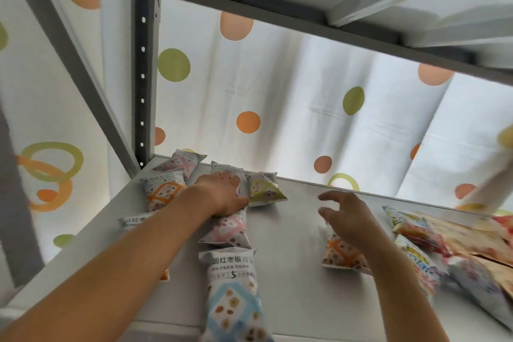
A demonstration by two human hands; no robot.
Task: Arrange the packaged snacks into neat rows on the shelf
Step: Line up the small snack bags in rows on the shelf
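Both hands reach over the white shelf (294,219). Left hand (222,194) lies palm down across a pink-patterned snack packet (227,229), fingers bent onto it; whether they grip or only press cannot be told, as the fingertips are hidden. Right hand (347,216) hovers with fingers spread and loosely curved, holding nothing, just above an orange-patterned packet (340,254) that its wrist partly covers. Just beyond the left hand sit a yellow-patterned packet (265,189) and a grey one (226,169) mostly hidden behind the knuckles. Left of that hand lie an orange packet (163,191) and a pink one (180,162); another under the forearm shows only a corner. Nearer than the left hand lies a blue-patterned packet (233,294), cut off by the frame's lower edge. Right of the right hand, a blurred heap of larger bags (444,253) runs out of frame
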